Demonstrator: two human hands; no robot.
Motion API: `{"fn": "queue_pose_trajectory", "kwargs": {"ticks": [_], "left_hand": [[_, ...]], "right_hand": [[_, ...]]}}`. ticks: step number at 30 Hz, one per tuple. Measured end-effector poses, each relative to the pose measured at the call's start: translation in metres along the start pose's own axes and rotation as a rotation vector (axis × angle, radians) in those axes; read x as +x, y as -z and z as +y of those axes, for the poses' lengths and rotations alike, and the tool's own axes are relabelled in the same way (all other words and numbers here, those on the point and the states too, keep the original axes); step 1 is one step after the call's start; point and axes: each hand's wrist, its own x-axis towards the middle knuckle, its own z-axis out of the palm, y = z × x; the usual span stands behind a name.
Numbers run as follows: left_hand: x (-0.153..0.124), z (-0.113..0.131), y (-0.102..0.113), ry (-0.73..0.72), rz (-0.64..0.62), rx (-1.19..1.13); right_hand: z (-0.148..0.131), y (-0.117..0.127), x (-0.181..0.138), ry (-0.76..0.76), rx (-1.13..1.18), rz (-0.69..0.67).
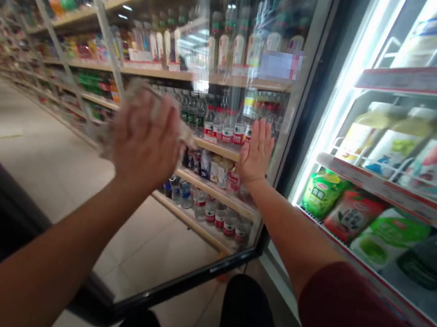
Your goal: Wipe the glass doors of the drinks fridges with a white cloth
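Two hands reach forward to the upright glass door, the left hand holding a blurred, crumpled cloth well left of the right hand, which grasps nothing, palm flat and fingers raised, near the door's black side frame.

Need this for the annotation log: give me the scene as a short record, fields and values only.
left hand: blurred, over a cloth; grip unclear
cloth: light, crumpled, under left hand; appears against the glass
right hand: open, fingers up, palm toward the glass
glass door: dark-framed, swung open
cooler: lit, at right; bottles above pouches
shelves: bottled drinks, seen through the glass
floor: pale tiles
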Motion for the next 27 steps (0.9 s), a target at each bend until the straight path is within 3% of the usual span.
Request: {"fn": "queue_pose_trajectory", "kwargs": {"ticks": [2,4,8,11,12,15,17,22,25,27], "left_hand": [[-0.017,0.014,-0.01,-0.214,-0.089,-0.037],[-0.023,0.01,-0.008,-0.264,-0.107,-0.045],[-0.009,-0.028,0.022,0.068,-0.011,0.047],[-0.02,-0.026,0.024,0.236,0.044,0.042],[-0.03,-0.018,0.018,0.203,0.036,0.017],[-0.06,0.007,-0.004,-0.093,-0.098,-0.087],[-0.063,0.005,-0.005,-0.158,-0.137,-0.101],[-0.025,-0.038,0.03,0.222,-0.066,0.009],[-0.036,-0.023,0.026,0.324,-0.018,-0.015],[-0.06,0.001,0.009,0.223,-0.082,-0.065]], "right_hand": [[0.001,0.001,0.001,-0.007,-0.001,-0.01],[0.001,0.002,0.001,-0.013,-0.014,-0.019],[0.002,0.003,0.001,-0.011,-0.036,-0.036],[0.003,0.002,0.001,0.0,-0.047,-0.024],[0.003,0.002,0.001,0.002,-0.05,-0.021],[0.004,0.003,0.001,0.006,-0.051,-0.04],[0.005,0.004,0.001,0.009,-0.043,-0.048],[0.006,0.005,0.001,0.011,-0.018,-0.042],[0.006,0.006,0.001,0.009,-0.019,-0.03],[0.005,0.006,0.001,0.011,-0.026,-0.026]]}}
